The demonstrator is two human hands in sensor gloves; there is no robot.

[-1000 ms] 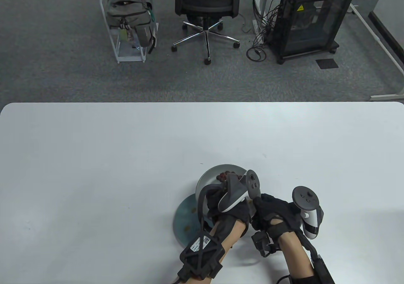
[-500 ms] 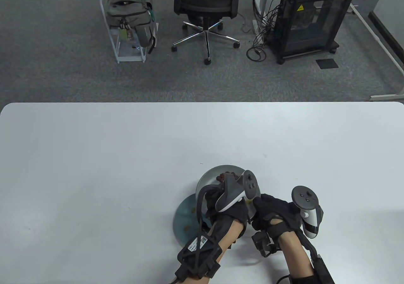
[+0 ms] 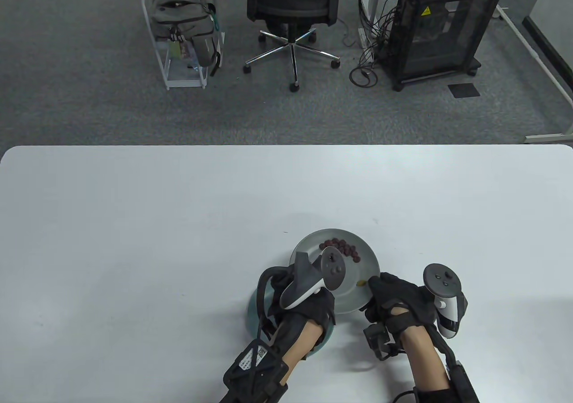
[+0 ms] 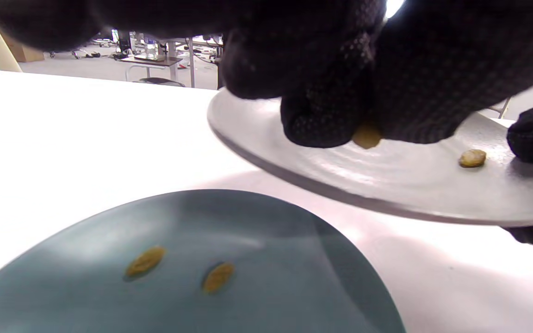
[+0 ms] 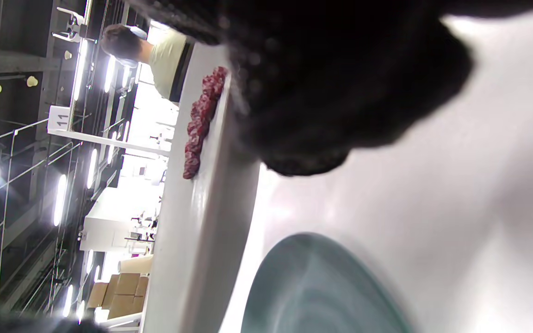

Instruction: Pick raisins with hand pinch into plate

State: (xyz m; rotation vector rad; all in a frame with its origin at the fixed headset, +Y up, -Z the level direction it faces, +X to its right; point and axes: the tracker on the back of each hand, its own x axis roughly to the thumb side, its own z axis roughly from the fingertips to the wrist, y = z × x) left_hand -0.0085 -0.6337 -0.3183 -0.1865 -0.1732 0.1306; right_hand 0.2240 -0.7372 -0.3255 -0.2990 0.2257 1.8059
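Note:
A grey plate (image 3: pixel 313 242) is tilted off the table, and my right hand (image 3: pixel 389 295) grips its right rim. On it lie a pile of dark red pieces (image 3: pixel 341 248) and one yellow raisin (image 3: pixel 361 281). My left hand (image 3: pixel 313 306) is at the plate's near-left edge, above a teal plate (image 3: pixel 251 310) that it mostly hides. In the left wrist view my left hand (image 4: pixel 363 132) pinches a yellow raisin (image 4: pixel 367 135) in front of the grey plate (image 4: pixel 387 185). The teal plate (image 4: pixel 271 277) holds two raisins (image 4: pixel 145 261).
The white table (image 3: pixel 134 242) stretches far and left of the plates. Its front edge lies close under my forearms. In the right wrist view the grey plate's rim (image 5: pixel 201 208) shows side-on, with the teal plate (image 5: pixel 317 286) below it.
My right hand has moved the grey plate to the right and farther away, uncovering the red pile. My left hand has drawn back left toward me, over the teal plate.

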